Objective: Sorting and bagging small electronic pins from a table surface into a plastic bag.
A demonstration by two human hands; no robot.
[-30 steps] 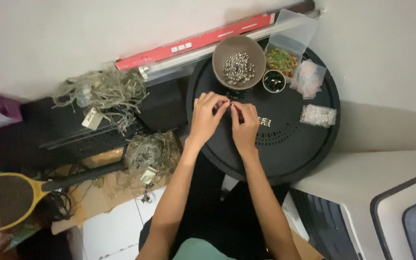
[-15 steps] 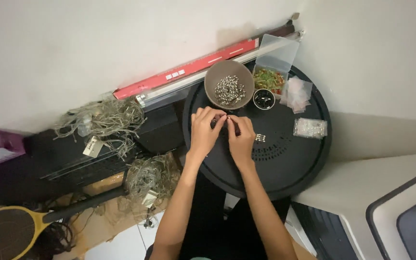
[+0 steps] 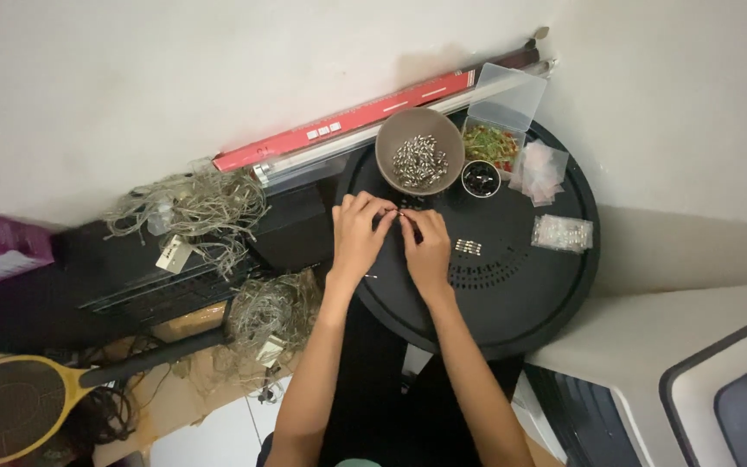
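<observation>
My left hand [image 3: 359, 235] and my right hand [image 3: 426, 245] meet fingertip to fingertip over a round black tray [image 3: 520, 294]. Between the fingers they pinch a tiny silvery part [image 3: 400, 214], too small to make out. Just beyond the hands stands a brown bowl [image 3: 419, 161] full of small silver metal pieces. A few more silver pieces [image 3: 468, 247] lie on the tray right of my right hand.
A small black cup [image 3: 481, 179], a clear box of green and red bits [image 3: 493, 143] and two clear bags [image 3: 562, 233] sit on the tray. Tangled wire bundles [image 3: 190, 207], a long red box [image 3: 347, 121] and a yellow racket swatter [image 3: 10, 413] lie to the left. A white appliance [image 3: 676, 380] is at lower right.
The camera view has shifted, so the tray sits lower and further right in the picture. Both hands stay together at the same spot on the tray, still working the small part.
</observation>
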